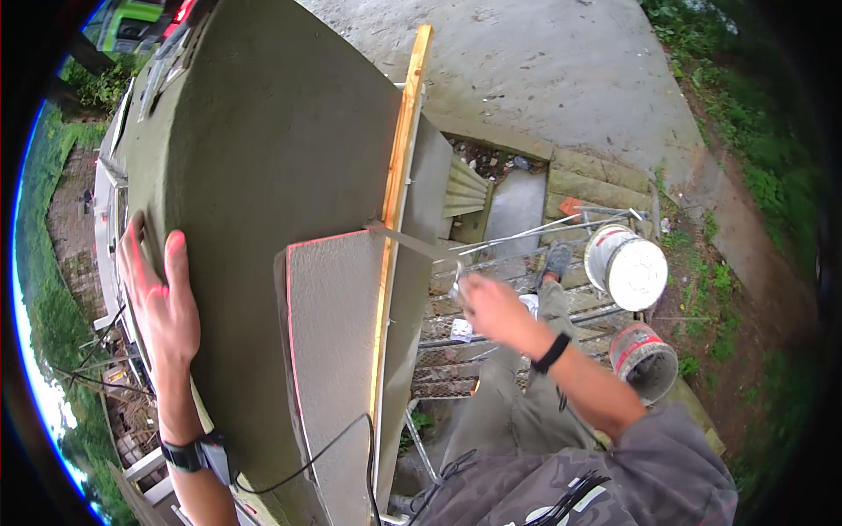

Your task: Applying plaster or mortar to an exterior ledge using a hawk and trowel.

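My left hand [165, 298] lies with fingers apart on the rounded edge of a grey plastered wall [254, 149]. My right hand [491, 307] grips a metal trowel [421, 245], its blurred blade reaching left to a vertical wooden batten [404, 123] beside the wall. Left of the batten is a lighter, rough plaster panel [329, 324] with a red line along its top and left edges, bordered at the left by a dark strip. A black cable loops across the lower part of the panel from near my left wrist.
Below are a metal scaffold deck [443, 355] with rods, my legs and one shoe, a white bucket [633, 272] and an open, dirty bucket [640, 368] at the right. Mossy concrete steps [592, 175], a concrete slab [561, 61] and greenery [737, 105] lie beyond.
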`<state>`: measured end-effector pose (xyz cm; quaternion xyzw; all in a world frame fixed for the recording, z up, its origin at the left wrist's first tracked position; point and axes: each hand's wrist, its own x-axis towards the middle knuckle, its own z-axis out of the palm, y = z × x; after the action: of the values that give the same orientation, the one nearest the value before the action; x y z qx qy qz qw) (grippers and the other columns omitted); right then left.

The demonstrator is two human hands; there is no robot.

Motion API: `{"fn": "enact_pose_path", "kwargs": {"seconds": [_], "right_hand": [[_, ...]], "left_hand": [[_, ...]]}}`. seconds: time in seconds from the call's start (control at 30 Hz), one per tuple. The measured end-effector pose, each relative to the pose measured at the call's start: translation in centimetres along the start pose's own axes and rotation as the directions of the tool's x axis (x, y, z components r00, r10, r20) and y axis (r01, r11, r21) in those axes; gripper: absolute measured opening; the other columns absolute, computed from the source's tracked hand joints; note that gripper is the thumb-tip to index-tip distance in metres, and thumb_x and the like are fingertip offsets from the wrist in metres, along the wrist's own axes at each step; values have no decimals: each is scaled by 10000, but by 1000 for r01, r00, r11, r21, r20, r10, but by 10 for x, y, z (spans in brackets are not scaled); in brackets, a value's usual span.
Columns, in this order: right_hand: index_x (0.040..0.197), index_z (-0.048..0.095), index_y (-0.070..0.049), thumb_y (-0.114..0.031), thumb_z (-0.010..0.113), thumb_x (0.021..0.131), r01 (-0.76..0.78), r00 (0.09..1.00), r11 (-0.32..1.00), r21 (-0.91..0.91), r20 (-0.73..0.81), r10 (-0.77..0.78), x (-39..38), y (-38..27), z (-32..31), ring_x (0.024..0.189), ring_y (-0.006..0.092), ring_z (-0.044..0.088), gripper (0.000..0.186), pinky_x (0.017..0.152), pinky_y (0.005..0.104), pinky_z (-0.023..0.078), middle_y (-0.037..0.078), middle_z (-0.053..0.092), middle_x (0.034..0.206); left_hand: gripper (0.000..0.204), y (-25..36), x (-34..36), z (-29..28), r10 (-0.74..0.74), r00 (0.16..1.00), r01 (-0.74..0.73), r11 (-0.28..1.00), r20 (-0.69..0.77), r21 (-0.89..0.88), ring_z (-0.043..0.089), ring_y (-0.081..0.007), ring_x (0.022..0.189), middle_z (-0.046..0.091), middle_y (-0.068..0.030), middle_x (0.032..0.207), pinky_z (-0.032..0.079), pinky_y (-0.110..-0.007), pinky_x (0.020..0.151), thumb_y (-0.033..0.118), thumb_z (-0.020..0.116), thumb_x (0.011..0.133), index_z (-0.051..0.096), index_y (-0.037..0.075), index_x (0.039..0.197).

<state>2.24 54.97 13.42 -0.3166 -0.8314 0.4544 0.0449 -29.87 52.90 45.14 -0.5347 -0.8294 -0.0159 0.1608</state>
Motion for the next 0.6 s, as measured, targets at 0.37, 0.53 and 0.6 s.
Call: {"fn": "enact_pose_path", "kwargs": {"seconds": [0.37, 0.53, 0.6], "right_hand": [[906, 569, 42, -132, 688, 766, 46, 994, 937, 345, -112, -8, -4, 4, -60, 775, 432, 621, 253, 697, 466, 499, 243, 602, 854], [1173, 584, 45, -126, 748, 824, 17, 949, 855, 518, -279, 150, -9, -35, 28, 788, 422, 634, 422, 690, 463, 518, 204, 590, 916], [1182, 574, 45, -133, 745, 844, 3, 930, 839, 545, -311, 198, -10, -56, 61, 772, 414, 644, 419, 665, 466, 531, 203, 588, 929]], "left_hand": [[711, 0, -2, 4, 61, 997, -61, 998, -51, 19, 420, -464, 1348, 470, -308, 1427, 292, -519, 1154, 434, 546, 1027, 392, -117, 1450], [630, 11, 3, -3, 84, 996, -84, 996, 8, -12, 450, -472, 1307, 490, -309, 1377, 329, -508, 1127, 358, 526, 1045, 402, -123, 1433], [627, 15, 4, -5, 80, 997, -80, 997, 15, -13, 459, -458, 1302, 495, -295, 1367, 335, -501, 1122, 372, 508, 1052, 404, -112, 1437]]}}
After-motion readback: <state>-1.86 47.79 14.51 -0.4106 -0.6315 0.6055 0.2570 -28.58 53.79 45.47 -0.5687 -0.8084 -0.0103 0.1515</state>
